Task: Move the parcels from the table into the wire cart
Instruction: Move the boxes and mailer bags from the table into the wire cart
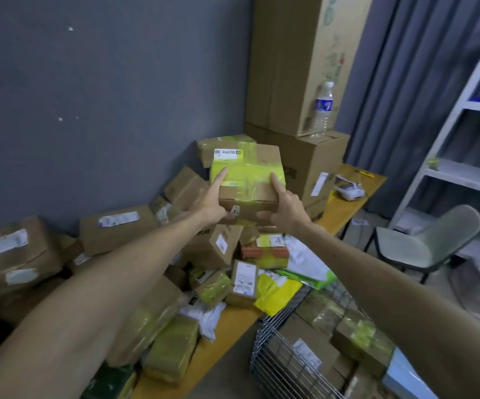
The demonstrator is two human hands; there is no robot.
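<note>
- Left hand and right hand both gripping one cardboard parcel banded in yellow-green tape, index fingers stretched up its near face, thumbs curled at its lower edge.
- Held in the air, above the heap of parcels, clear of the wire cart.
- Heap crowding the wooden table, packed up against the grey wall.
- Wire cart at the table's near edge, lower right, several taped boxes already inside.
- At the table's far end, a large brown carton with a water bottle upright on top, a tall carton behind, a small white device just beside.
- Further right, a grey curtain, white shelving and a pale chair on the floor.
</note>
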